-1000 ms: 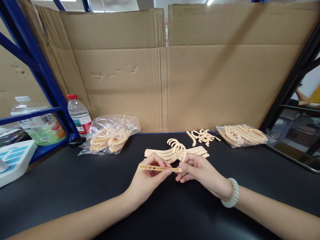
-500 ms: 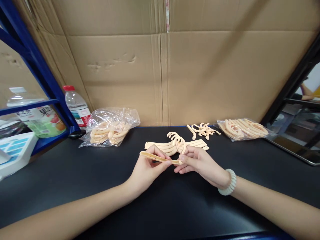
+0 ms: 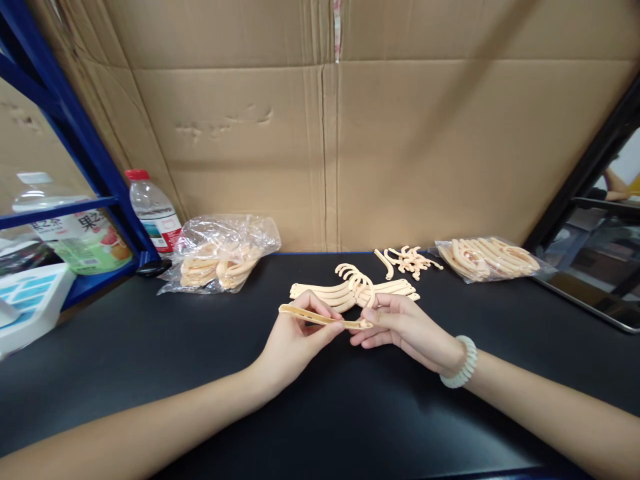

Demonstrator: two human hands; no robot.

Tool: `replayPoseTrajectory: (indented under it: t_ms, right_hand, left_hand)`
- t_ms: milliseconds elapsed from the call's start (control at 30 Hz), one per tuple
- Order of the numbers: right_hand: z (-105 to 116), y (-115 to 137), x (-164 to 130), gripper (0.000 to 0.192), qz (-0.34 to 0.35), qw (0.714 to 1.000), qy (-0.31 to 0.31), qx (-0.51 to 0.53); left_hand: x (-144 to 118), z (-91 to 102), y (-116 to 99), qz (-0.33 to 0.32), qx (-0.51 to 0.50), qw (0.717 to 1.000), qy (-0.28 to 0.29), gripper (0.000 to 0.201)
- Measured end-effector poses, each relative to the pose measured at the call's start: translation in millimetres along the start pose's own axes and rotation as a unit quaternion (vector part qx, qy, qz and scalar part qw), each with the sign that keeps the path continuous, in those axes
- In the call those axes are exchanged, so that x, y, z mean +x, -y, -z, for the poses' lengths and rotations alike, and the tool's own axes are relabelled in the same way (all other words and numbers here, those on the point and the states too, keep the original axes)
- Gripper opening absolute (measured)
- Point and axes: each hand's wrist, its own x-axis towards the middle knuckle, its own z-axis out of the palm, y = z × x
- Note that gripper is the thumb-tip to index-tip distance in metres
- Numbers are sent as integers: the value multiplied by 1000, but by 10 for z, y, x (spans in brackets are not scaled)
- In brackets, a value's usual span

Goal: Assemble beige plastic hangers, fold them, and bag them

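Note:
My left hand point(image 3: 295, 343) pinches a thin peach plastic hanger arm point(image 3: 315, 317) held flat above the black table point(image 3: 150, 360). My right hand point(image 3: 400, 327), with a white bead bracelet on its wrist, grips the arm's right end, where a small hook piece point(image 3: 369, 300) rises between the fingers. Just behind both hands lies a stack of assembled peach hangers point(image 3: 345, 291) with their hooks up.
Loose hooks point(image 3: 407, 259) lie behind the stack. A bag of hanger arms point(image 3: 220, 260) sits at the left, another bag point(image 3: 493, 258) at the right. Bottles point(image 3: 153, 213) and a blue rack point(image 3: 75, 140) stand at the left. A cardboard wall point(image 3: 325, 133) closes the back.
The camera tipped down a second ago. The hanger arm has tilted slightly, its left end higher, and my right hand has shifted a little along its right end.

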Motion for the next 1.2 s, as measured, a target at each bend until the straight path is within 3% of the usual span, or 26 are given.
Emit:
replayPoseTrajectory:
  t_ms: [333,733,1200]
  right_hand:
    - [19,-21,-2,28,17,1000,5,-1]
    - [-55,-21,-13,37,59,995,-53,-69]
    - [-54,-83,10,34,94,991,-44,-85]
  left_hand:
    - [5,-7,-19,6,-16,1000,3,24]
    - [7,-10,-28,13,-17,1000,3,25]
    - [17,-40,-58,46,-35,998,11,27]
